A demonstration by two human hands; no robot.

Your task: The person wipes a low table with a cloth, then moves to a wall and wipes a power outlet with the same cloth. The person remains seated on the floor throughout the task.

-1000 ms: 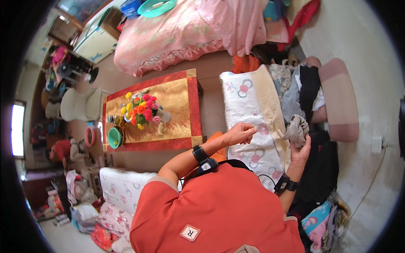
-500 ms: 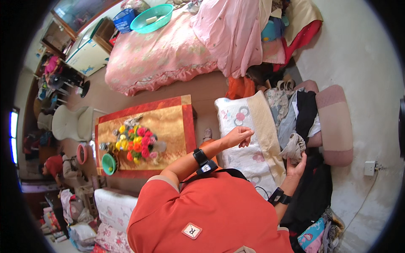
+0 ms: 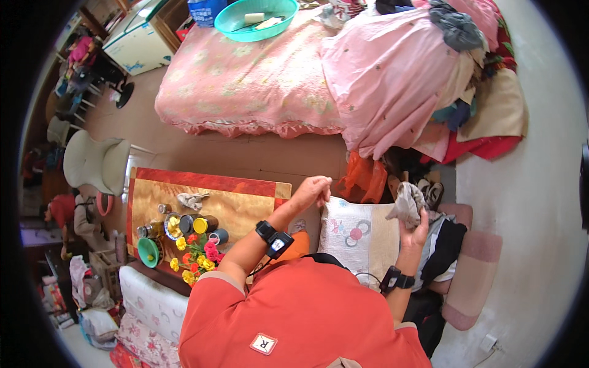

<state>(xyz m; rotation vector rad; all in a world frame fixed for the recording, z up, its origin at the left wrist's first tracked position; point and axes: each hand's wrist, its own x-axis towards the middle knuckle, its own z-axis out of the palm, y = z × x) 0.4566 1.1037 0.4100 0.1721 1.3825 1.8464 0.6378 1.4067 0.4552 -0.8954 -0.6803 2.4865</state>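
A crumpled grey-beige cloth [image 3: 407,205] is gripped in my right hand [image 3: 416,232], held up over the sofa beside the clothes pile. My left hand [image 3: 314,191] is closed with bent fingers, between the low table's corner and the sofa pad; nothing shows in it. Below the cloth lies a white quilted sofa pad [image 3: 353,230] with a circle and flower print. A black garment [image 3: 443,243] and pale clothes [image 3: 429,260] are heaped right of my right hand.
A low table [image 3: 239,196] at left bears flowers [image 3: 202,254], jars and a green basin [image 3: 148,252]. Ahead stands a bed [image 3: 245,86] with a pink cover. An orange bag [image 3: 363,178] and shoes [image 3: 432,191] lie on the floor. One person [image 3: 64,211] bends at far left.
My right hand has lifted the grey-beige cloth away from the clothes pile, farther forward. My left hand has moved left, off the sofa pad. The view has shifted, showing more of the bed.
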